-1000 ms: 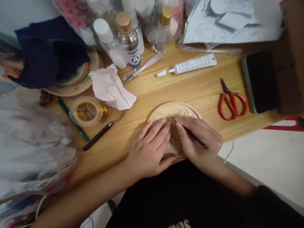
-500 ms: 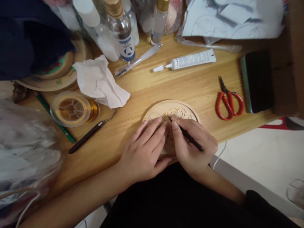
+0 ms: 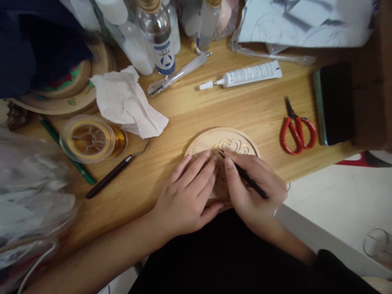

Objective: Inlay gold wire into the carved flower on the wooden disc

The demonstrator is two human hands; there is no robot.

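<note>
A round wooden plate [image 3: 196, 143] lies at the table's near edge. Gold wire [image 3: 232, 143] forms petal outlines on its upper part, and thin drawn lines show at its left. My left hand [image 3: 190, 192] rests over the plate's lower left with fingers stretched out, steadying nothing between them. Pinched in my right hand [image 3: 255, 188] are slim black tweezers [image 3: 251, 181], slanting down left, with their tips at the plate just below the gold wire. Both hands hide much of the plate's lower part.
Left of the plate are a spool of gold wire [image 3: 92, 139], a dark-handled hooked tool [image 3: 110, 177], a green pencil [image 3: 82, 169] and crumpled tissue [image 3: 128, 102]. Beyond lie a pen [image 3: 180, 75], a white tube [image 3: 251, 75] and bottles [image 3: 161, 45]. Red-handled pliers [image 3: 295, 130] and a phone [image 3: 335, 106] are right.
My right hand and the tweezers have shifted slightly right, with the tweezers' tips still by the wire. My left hand stays on the plate. The view has moved a little.
</note>
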